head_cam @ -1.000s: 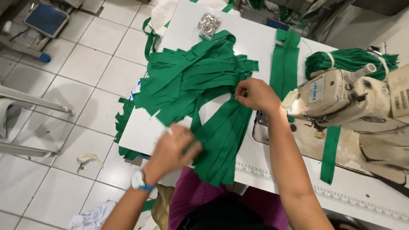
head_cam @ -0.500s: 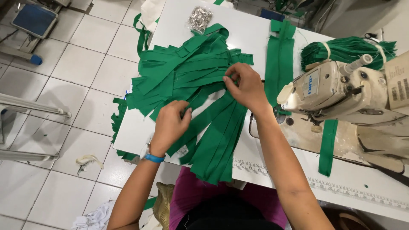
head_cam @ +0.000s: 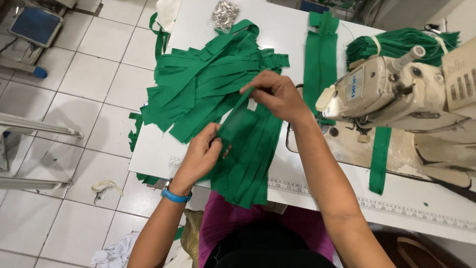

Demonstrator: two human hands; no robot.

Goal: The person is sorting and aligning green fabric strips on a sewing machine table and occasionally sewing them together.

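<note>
From the head camera I see my left hand [head_cam: 202, 154] pinched closed on the lower end of a green fabric strip [head_cam: 237, 124], while my right hand [head_cam: 277, 95] grips its upper end between fingertips. The strip spans between my fingers, above the pile of green strips [head_cam: 208, 84]. A sewing machine [head_cam: 391, 92] sits just beyond my right fingers.

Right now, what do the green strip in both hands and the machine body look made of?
Green strip: seemingly woven cloth, matte; it folds limply between left hand and right hand. Sewing machine: probably painted metal, cream and worn, with a dull sheen.
</note>
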